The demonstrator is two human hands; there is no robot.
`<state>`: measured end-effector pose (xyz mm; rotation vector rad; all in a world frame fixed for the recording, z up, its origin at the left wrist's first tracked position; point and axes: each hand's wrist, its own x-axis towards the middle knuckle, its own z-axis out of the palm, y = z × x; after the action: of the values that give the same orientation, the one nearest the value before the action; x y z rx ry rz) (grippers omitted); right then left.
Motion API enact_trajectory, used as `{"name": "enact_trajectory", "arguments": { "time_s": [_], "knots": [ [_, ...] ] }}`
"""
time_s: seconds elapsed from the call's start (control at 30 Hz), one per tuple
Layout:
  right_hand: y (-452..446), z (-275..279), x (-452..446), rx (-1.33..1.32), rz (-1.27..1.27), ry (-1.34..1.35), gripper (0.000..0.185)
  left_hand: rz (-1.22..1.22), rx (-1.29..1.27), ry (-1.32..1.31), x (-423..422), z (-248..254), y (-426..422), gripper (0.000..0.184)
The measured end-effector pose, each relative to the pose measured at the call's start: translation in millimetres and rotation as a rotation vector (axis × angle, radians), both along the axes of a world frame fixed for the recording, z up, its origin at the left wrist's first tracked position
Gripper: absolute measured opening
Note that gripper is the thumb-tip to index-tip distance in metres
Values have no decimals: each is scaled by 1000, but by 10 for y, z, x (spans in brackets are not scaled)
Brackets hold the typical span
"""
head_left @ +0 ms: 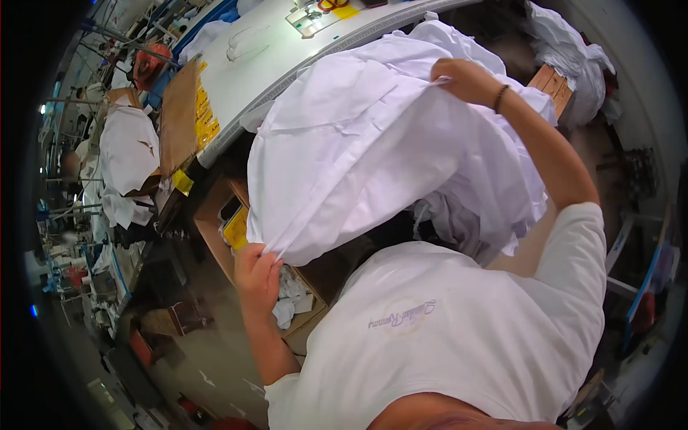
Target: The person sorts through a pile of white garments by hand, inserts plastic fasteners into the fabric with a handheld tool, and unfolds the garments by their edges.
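Observation:
A large piece of white cloth (344, 150) hangs in front of me, with a long edge or seam drawn taut between my two hands. My left hand (256, 278) is closed on the lower left end of that edge. Farther up and to the right, my right hand (467, 82), with a dark bracelet at the wrist, pinches the other end. Folds of the cloth drape over the table's front edge and down toward my lap. The fingertips are partly hidden by the cloth.
Behind the cloth runs a white worktable (251, 68), with orange-handled scissors (333, 4) at its far side. A cardboard piece with yellow tape (206, 107) covers its left end. Below stands an open box (304, 304) of scraps. More white cloth (573, 61) lies on wood at right.

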<state>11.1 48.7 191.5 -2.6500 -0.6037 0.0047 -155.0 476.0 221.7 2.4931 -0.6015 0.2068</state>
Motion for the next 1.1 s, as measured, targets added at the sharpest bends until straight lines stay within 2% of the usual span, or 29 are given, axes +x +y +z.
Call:
{"name": "enact_trajectory", "arguments": {
  "time_s": [0.07,0.17,0.27,0.3,0.37,0.4,0.47,0.53,0.6,0.63,0.67,0.7,0.73,0.8,0.83,0.87,0.9,0.93,0.97,1.0,1.1],
  "knots": [
    [131,-418,210,49,86,146,25,3,131,-206,-24,31,-20,17],
    [308,-497,240,13,68,408,34,60,158,-186,-65,10,4,18],
    [235,-413,145,-22,138,421,33,93,179,-178,-8,-71,90,13],
    [173,-396,110,-111,157,492,24,95,177,-179,30,-109,143,13],
    [22,-306,-104,-125,211,349,17,116,177,-181,140,-195,254,19],
    [-40,-209,-191,-158,185,384,15,110,164,-184,219,-221,280,19],
    [-66,156,-452,-187,56,253,18,86,163,-223,421,-215,271,19],
    [-254,560,-620,-65,2,-204,19,61,156,-329,633,-106,198,17],
    [-225,1215,-887,-40,-95,-511,20,92,167,-554,867,51,171,14],
    [-154,1594,-1084,-159,-133,-584,20,142,56,-583,971,151,99,9],
    [-178,1721,-1227,-18,-232,-643,20,91,-27,-497,1105,214,-35,6],
    [-165,2095,-1553,-120,-348,-626,17,25,-121,-424,1255,281,-171,5],
    [-122,2195,-1677,-167,-330,-651,18,24,-115,-195,1408,225,-89,4],
    [-69,2263,-1826,-226,-339,-693,19,113,-349,-251,1660,404,106,6],
    [-43,2235,-1877,-232,-315,-659,19,135,-617,-212,1801,523,306,9],
    [-30,2226,-1922,-237,-285,-623,20,115,-721,-296,1843,763,395,12],
    [-30,2236,-1995,-233,-303,-537,19,100,-944,-174,1918,931,675,14],
    [-26,2235,-2078,-225,-317,-447,18,63,-1031,-282,1839,1198,616,18],
    [-17,2229,-2143,-216,-324,-420,17,-23,-1018,-348,1645,1437,424,18],
    [-33,2215,-2182,-215,-332,-418,17,56,-927,-408,1629,1565,493,18],
    [-212,2017,-2244,-287,-418,-314,14,-48,-966,-263,1623,1590,270,17]
  ]
}}
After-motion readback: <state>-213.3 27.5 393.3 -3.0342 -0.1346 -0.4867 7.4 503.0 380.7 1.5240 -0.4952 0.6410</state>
